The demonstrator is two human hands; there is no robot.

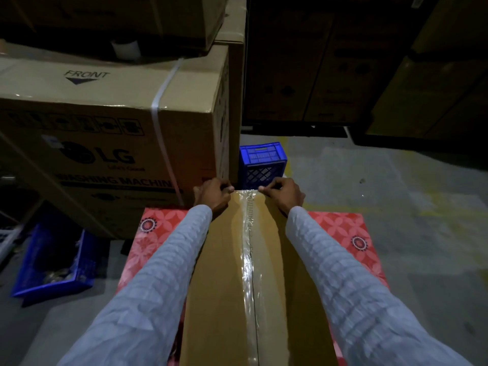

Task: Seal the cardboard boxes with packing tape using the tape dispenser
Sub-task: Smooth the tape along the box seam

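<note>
A long brown cardboard box (219, 281) lies in front of me on a red patterned surface (343, 233). A strip of clear packing tape (249, 260) runs along its centre seam to the far edge. My left hand (212, 195) and my right hand (284, 194) are both at that far edge, one on each side of the tape's end. Their fingers are curled and pinch the tape there. No tape dispenser is in sight.
A large LG washing machine carton (111, 133) stands at the left, with more cartons stacked behind. A small blue crate (262, 165) sits just beyond the box. Another blue crate (50, 262) lies on the floor at the lower left. Grey concrete floor (396, 186) spreads to the right.
</note>
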